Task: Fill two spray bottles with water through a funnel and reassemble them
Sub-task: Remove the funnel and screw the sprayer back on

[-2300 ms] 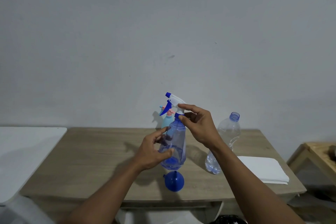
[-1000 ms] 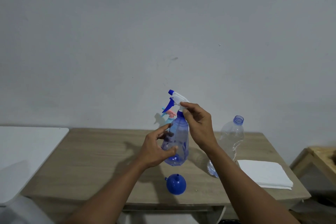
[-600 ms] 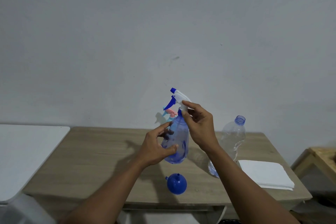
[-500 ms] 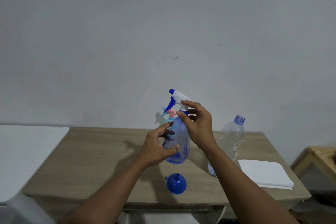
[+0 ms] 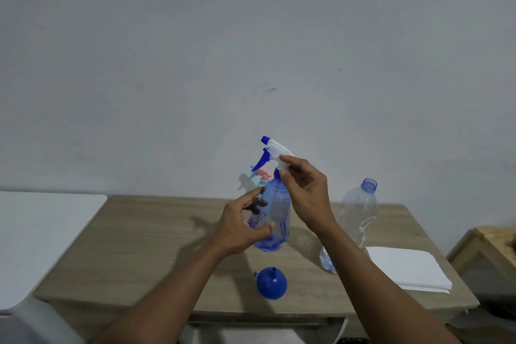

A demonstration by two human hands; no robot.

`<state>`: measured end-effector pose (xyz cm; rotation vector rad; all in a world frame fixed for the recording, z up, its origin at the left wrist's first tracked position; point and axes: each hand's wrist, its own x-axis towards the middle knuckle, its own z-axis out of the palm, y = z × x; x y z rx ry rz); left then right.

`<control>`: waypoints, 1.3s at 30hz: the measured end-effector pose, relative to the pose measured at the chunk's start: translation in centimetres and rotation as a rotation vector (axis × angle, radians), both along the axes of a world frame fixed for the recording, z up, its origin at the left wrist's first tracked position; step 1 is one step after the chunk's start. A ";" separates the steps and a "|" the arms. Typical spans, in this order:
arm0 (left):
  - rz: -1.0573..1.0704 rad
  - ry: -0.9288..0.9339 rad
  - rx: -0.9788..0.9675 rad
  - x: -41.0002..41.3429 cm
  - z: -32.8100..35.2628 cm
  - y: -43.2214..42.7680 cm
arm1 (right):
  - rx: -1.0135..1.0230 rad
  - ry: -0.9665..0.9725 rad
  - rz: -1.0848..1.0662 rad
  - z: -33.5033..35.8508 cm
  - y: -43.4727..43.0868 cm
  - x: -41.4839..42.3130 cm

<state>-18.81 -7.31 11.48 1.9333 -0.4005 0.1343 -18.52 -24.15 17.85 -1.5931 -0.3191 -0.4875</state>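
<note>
I hold a translucent blue spray bottle (image 5: pixel 275 212) in the air above the wooden table (image 5: pixel 145 246). My left hand (image 5: pixel 240 227) wraps around its body. My right hand (image 5: pixel 305 191) pinches the neck just under the white and blue trigger head (image 5: pixel 275 149), which sits on the bottle. A second spray bottle, light blue with a pink trigger (image 5: pixel 261 176), stands behind, mostly hidden. A blue funnel (image 5: pixel 271 283) lies mouth down on the table near the front edge.
A clear plastic water bottle (image 5: pixel 357 212) without a cap stands right of my hands, a little water at its bottom. A folded white cloth (image 5: pixel 407 268) lies at the table's right end. A white surface (image 5: pixel 36 234) adjoins the left; a wooden stool (image 5: pixel 491 246) stands far right.
I lifted the blue spray bottle a little higher off the table. My right fingers shifted around the collar under the trigger head. The funnel and water bottle stayed put.
</note>
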 end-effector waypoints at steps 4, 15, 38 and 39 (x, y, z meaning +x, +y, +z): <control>0.031 -0.020 -0.028 -0.1 0.2 0.0 | 0.038 -0.007 0.024 0.6 0.6 -0.1; 0.101 -0.024 -0.063 0.0 0.4 0.0 | -0.106 -0.101 -0.088 0.5 2.0 0.5; 0.295 0.260 -0.006 -0.7 -9.4 5.8 | 0.009 0.425 0.092 -2.4 -1.5 1.0; 0.355 0.317 0.089 -1.0 -11.2 7.0 | -0.050 0.476 0.085 -3.6 -1.9 0.8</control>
